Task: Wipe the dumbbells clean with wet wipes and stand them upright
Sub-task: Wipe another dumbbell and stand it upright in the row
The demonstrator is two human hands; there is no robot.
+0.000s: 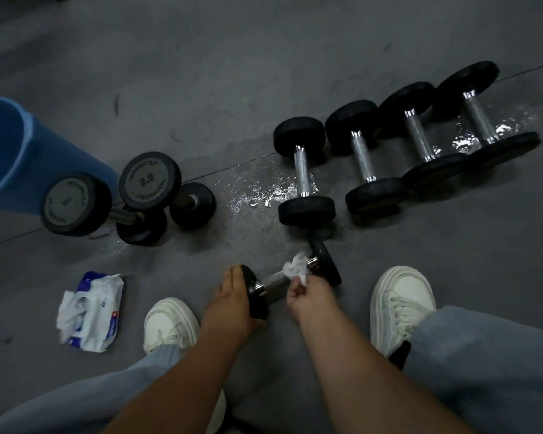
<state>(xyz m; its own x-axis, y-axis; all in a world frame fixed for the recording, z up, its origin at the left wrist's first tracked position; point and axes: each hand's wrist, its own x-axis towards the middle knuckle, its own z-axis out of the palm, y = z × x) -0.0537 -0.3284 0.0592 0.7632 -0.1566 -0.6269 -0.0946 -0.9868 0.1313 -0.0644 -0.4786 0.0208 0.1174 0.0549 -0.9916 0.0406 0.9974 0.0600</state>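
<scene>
Crouching with bare arms down between the legs, gripping one end of the dumbbell (272,281) in the left hand (229,305), pinching the wipe (295,267) in the right hand (311,296).

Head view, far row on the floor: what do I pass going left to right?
Blue bin → two upright dumbbells → wet floor patch → four lying dumbbells.

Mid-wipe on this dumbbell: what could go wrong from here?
The left hand grips only one end of the dumbbell while the right hand rubs it with the wipe; it may twist loose and land on a shoe.
The wet patch on the floor looks slippery; anything stood there might slide.
</scene>
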